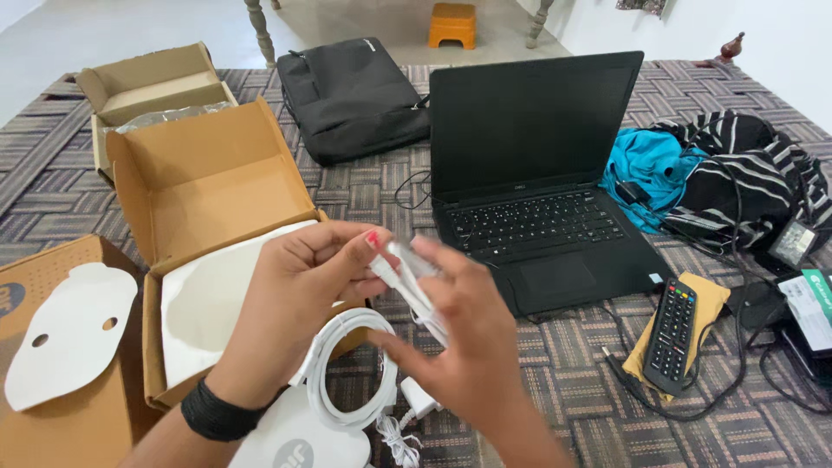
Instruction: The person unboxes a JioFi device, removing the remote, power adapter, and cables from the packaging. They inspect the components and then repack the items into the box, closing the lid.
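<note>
So right by your left arm there's an open brown cardboard box with its flap standing up and a white sheet inside. Behind it sits a second open brown cardboard carton with clear plastic in it. At the far left edge you've got a flat brown cardboard piece with a white cutout insert. The black laptop's dark screen is up in the middle, blank. Far right, a small green-and-white package is at the edge.

A black laptop and black bag sit on a brown-grey woven-pattern mat. Brown cardboard box, white coiled cable, bright blue cloth, black-and-white striped garment. A black remote lies on a tan pouch.
</note>
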